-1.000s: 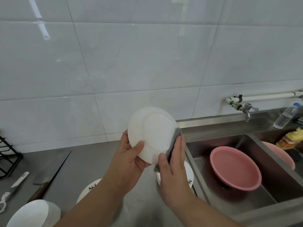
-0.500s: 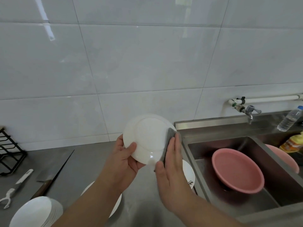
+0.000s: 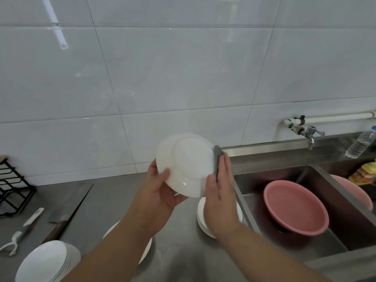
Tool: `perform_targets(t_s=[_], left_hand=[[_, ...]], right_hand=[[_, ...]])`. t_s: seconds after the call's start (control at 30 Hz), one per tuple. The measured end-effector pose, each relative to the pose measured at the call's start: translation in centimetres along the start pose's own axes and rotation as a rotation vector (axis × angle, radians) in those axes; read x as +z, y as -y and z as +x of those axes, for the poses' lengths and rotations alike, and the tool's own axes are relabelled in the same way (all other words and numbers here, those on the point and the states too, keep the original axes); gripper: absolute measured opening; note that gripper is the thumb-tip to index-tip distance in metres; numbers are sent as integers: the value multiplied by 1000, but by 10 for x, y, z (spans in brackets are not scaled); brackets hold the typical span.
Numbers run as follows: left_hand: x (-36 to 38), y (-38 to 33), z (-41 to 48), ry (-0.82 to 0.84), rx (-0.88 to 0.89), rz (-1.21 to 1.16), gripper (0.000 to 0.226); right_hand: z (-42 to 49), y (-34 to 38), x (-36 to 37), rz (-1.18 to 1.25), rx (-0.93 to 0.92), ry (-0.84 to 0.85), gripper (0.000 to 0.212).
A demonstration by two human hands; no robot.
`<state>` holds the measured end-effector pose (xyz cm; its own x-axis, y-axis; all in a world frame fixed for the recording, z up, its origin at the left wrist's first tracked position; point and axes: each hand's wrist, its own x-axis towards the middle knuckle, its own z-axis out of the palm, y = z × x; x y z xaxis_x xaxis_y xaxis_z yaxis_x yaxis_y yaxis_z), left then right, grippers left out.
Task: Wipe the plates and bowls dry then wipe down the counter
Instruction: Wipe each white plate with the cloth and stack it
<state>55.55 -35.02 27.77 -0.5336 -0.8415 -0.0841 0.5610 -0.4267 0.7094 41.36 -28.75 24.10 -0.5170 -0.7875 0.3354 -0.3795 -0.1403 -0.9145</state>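
A white plate [image 3: 188, 163] is held upright above the steel counter [image 3: 114, 202], its underside facing me. My left hand [image 3: 157, 190] grips its lower left rim, thumb across the back. My right hand [image 3: 220, 192] pinches a grey cloth [image 3: 217, 157] over the plate's right edge, thumb on the back and fingers behind. On the counter lie a stack of white plates [image 3: 48, 261] at the lower left, another white plate [image 3: 146, 249] under my left forearm, and a short stack of white plates [image 3: 203, 222] under my right hand.
A steel sink [image 3: 345, 237] at right holds a pink basin [image 3: 295, 208]; a second pink basin [image 3: 354, 192] sits beyond. A tap [image 3: 309, 135], water bottle [image 3: 360, 145] and yellow pack [image 3: 364, 174] are at far right. A cleaver [image 3: 67, 214], peeler [image 3: 22, 231] and black rack [image 3: 12, 188] lie left.
The plate has turned in my hands, and the cloth has slid along its right rim toward the top. Both hands keep their hold.
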Motion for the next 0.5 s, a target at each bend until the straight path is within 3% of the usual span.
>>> perform_targets(t_s=[0.1,0.17,0.23,0.37,0.5], left_hand=[[0,-12,3,0,-60,8,49],[-1,-10,3,-21,-55,3,51],[-2,-1,1,-50,-19,-24,53],[1,18,3,-199,42,-70,35],[3,17,11,-260,65,-88,32]], right_hand=[[37,0,-23,-50,-72,50,78],[42,-1,-28,-148,-96,107,87],[24,1,-21,-239,-84,151,99],[-42,19,12,-435,-19,291,104],[-32,5,17,-515,-136,308,100]])
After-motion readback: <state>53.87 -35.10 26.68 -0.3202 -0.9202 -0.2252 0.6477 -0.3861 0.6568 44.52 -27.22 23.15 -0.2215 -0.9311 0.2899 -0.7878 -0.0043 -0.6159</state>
